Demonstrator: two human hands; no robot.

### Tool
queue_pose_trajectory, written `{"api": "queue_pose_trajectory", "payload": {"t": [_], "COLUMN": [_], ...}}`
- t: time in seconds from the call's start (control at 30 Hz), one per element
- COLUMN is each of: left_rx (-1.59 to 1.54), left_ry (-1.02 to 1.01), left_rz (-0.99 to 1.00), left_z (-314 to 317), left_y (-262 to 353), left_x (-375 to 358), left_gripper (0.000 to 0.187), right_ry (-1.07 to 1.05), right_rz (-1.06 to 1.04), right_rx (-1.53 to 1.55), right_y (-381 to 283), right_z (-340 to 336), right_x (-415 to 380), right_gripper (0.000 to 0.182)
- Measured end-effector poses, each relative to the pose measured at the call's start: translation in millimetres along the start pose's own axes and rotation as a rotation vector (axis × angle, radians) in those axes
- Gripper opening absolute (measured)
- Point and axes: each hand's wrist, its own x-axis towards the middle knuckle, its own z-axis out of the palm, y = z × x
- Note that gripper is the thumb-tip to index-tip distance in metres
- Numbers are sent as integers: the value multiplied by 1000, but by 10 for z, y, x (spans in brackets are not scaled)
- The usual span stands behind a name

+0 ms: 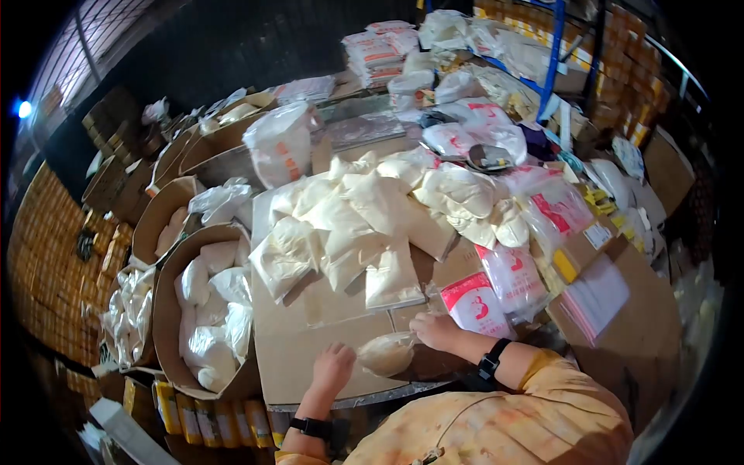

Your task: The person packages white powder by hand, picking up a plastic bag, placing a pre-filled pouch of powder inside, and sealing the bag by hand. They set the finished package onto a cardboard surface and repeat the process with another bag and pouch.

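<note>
A small clear bag of pale powder (386,354) lies at the near edge of the cardboard-covered table (291,353). My right hand (435,331) pinches the right end of this bag. At the bag's left end is my left hand (335,366), its fingers bent and close together; whether they grip the plastic is too small to tell. Beyond my hands rises a heap of filled cream-coloured bags (360,209). Pink-and-white printed bags (474,304) lie to the right of my right hand.
Round cardboard drums (169,333) holding filled bags stand left of the table. A clear plastic sack (283,143) is behind the heap. On the right are a small carton (583,252) and stacked printed sheets (595,298). A blue rack post (552,62) stands at the back.
</note>
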Motion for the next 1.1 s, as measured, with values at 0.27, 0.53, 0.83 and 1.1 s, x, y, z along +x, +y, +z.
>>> {"api": "queue_pose_trajectory", "payload": {"t": [0.27, 0.53, 0.83, 1.1], "left_rx": [10, -24, 197, 173], "left_ry": [-32, -16, 11, 17], "left_rz": [196, 182, 43, -83], "left_z": [342, 216, 19, 19], "left_y": [598, 378, 1, -24], "left_x": [445, 339, -72, -200], "left_gripper": [10, 4, 4, 23], "right_ry": [50, 83, 49, 3], "right_rz": [-94, -55, -11, 91], "right_rx": [152, 71, 154, 254], "right_y": [-339, -156, -163, -158], "right_z": [-81, -81, -77, -223], "right_x": [-43, -153, -74, 1], "right_gripper": [7, 4, 3, 3]}}
